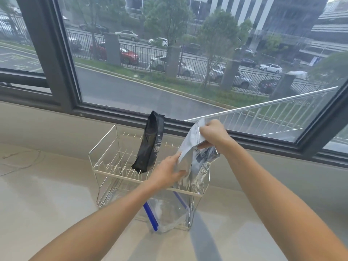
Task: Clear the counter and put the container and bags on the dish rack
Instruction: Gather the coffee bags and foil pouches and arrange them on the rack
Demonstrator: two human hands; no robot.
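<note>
Glossy counter (pixel 47 194): both hands (pixel 212 132) grip crinkled foil bag (pixel 199 162) over wire rack (pixel 113 166).

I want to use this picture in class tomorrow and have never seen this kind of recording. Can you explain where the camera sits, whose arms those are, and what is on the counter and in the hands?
There is one picture, taken by a camera worn on a person's head, looking down at their own bare arms. A wire dish rack stands on a pale counter under a window. A black bag stands tilted in the rack's top tier. Both hands grip a silver foil bag over the rack: the left hand low down, the right hand at its top. A clear zip bag with blue strips sits in the lower part.
</note>
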